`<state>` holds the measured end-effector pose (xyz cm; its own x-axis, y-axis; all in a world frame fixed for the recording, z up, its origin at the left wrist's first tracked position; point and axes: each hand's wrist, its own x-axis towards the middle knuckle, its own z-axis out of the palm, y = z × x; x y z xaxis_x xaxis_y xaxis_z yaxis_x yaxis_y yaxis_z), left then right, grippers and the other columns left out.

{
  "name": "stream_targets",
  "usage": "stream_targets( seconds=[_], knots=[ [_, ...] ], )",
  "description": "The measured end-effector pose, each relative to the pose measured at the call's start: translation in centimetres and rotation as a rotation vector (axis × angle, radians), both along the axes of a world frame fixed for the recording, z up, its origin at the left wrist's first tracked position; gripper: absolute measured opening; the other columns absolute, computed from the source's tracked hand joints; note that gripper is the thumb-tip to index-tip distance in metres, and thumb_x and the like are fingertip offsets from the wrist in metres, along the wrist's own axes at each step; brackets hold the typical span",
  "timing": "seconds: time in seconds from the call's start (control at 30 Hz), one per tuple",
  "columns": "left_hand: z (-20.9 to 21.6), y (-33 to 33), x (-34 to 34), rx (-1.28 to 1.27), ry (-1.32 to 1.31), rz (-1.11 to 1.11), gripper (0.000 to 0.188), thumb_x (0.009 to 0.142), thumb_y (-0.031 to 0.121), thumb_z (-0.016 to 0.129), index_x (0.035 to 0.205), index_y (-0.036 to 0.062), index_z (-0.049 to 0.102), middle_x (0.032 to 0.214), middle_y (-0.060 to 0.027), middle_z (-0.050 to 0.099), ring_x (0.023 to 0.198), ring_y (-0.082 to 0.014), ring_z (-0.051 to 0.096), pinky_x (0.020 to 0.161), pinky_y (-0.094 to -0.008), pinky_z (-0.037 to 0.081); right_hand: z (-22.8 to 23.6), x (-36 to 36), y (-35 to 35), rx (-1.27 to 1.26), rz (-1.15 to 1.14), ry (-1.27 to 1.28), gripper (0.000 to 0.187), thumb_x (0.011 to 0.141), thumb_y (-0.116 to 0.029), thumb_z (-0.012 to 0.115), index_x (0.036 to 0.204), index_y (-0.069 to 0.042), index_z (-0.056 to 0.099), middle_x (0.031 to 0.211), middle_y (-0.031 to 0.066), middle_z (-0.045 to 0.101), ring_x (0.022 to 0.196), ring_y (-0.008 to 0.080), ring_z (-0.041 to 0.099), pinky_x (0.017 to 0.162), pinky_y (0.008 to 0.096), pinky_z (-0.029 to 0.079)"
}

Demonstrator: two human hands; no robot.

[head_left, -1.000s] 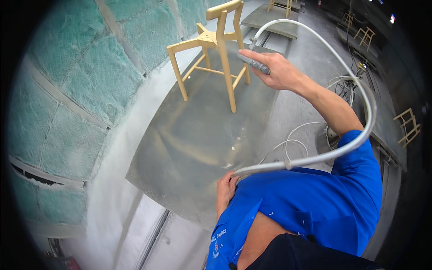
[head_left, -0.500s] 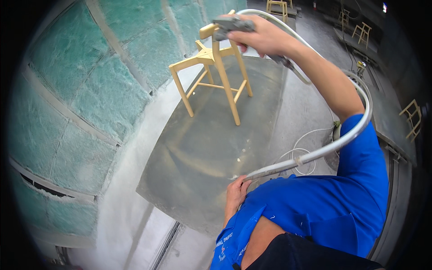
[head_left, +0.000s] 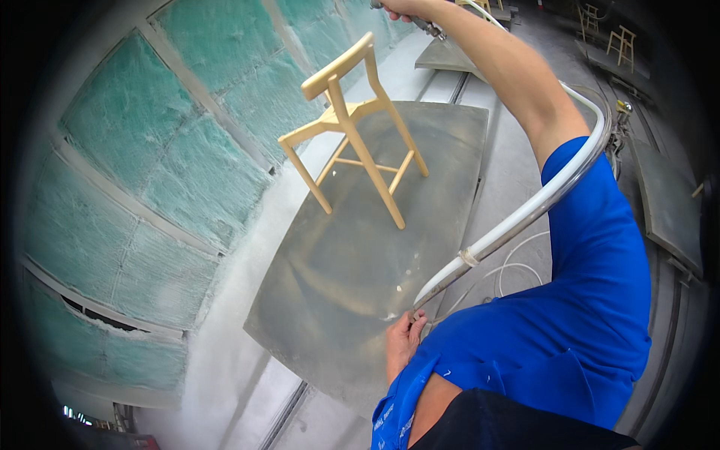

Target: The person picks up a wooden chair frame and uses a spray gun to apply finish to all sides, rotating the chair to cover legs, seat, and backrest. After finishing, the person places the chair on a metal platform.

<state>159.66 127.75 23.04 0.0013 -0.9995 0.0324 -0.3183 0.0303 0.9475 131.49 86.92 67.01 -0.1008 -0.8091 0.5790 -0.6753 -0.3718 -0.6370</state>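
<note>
A pale wooden chair frame [head_left: 363, 159] without a seat panel stands upright on a dark grey board [head_left: 330, 259]. Cut by the upper edge, my right hand [head_left: 411, 9] is closed around a grey metal spray gun [head_left: 429, 28], beyond the chair and apart from it. Most of the gun lies outside the picture. Near my waist, my left hand [head_left: 403, 341] pinches the end part of a white and clear hose pair [head_left: 510, 225]. That pair loops up past my right upper arm.
On the left rises a wall of green filter panels [head_left: 127, 105] in whitish strips, with white dusty floor [head_left: 214, 345] along its foot. Another board [head_left: 446, 58] lies beyond. Similar chair frames [head_left: 622, 46] stand far right. A dark board [head_left: 667, 202] is at right.
My right hand with the spray gun has moved up and away from the chair's backrest, partly out of the picture. My left hand still holds the hoses. The view has shifted slightly.
</note>
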Motion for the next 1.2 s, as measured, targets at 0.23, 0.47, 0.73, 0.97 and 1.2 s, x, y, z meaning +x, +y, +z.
stream_targets(
  seconds=[0.23, 0.47, 0.73, 0.97, 1.2],
  knots=[
    [-0.6, -3.7, -10.2, -0.016, -0.012, -0.05, 0.019, 0.093, 0.017, 0.077, 0.107, 0.005, 0.074, 0.078, -0.0118, 0.07, 0.066, -0.017, 0.059, 0.065, -0.031, 0.05, -3.4, -9.8, -1.4, -0.073, 0.073, -0.125, 0.042, 0.09, -0.018, 0.059, 0.131, -0.013, 0.063, 0.076, 0.01, 0.067, 0.053, 0.0174, 0.059, 0.044, 0.0329, 0.047],
    [-0.3, -6.2, -15.9, 0.017, -0.181, -0.253, 0.019, 0.093, 0.015, 0.074, 0.111, 0.0073, 0.073, 0.099, -0.0163, 0.074, 0.089, -0.0323, 0.071, 0.078, -0.0376, 0.054, -9.2, -16.6, 8.5, 0.112, 0.334, -0.298, 0.034, 0.095, -0.022, 0.065, 0.126, -0.008, 0.066, 0.076, 0.0077, 0.068, 0.057, 0.0177, 0.061, 0.051, 0.0336, 0.051],
    [-2.0, -9.8, -14.8, 0.178, -0.333, -0.468, 0.031, 0.091, 0.023, 0.076, 0.119, 0.0109, 0.073, 0.118, -0.0122, 0.073, 0.11, -0.0358, 0.068, 0.092, -0.0425, 0.055, -16.8, -18.7, 13.8, -0.08, 0.516, -0.227, 0.043, 0.099, -0.017, 0.064, 0.142, -0.016, 0.063, 0.091, 0.0064, 0.071, 0.078, 0.0111, 0.066, 0.067, 0.0301, 0.054],
    [-2.1, -16.5, -7.3, 0.181, -0.438, -0.101, 0.039, 0.09, 0.028, 0.077, 0.126, 0.0145, 0.072, 0.108, -0.013, 0.076, 0.1, -0.0337, 0.071, 0.089, -0.042, 0.055, -24.9, -17.8, 9.1, -0.044, 0.38, 0.558, 0.078, 0.081, -0.005, 0.073, 0.151, -0.032, 0.052, 0.081, 0.0108, 0.064, 0.067, 0.0312, 0.063, 0.067, 0.0419, 0.055],
    [0.0, -31.1, 4.0, -0.046, -0.449, 0.363, 0.033, 0.093, 0.022, 0.074, 0.123, 0.0099, 0.067, 0.094, -0.0156, 0.073, 0.085, -0.0343, 0.071, 0.079, -0.0427, 0.055, -29.4, -15.0, 6.9, 0.134, 0.503, 0.411, 0.074, 0.08, -0.002, 0.075, 0.148, -0.025, 0.057, 0.089, 0.0133, 0.069, 0.071, 0.0302, 0.066, 0.066, 0.0397, 0.054]
  ],
)
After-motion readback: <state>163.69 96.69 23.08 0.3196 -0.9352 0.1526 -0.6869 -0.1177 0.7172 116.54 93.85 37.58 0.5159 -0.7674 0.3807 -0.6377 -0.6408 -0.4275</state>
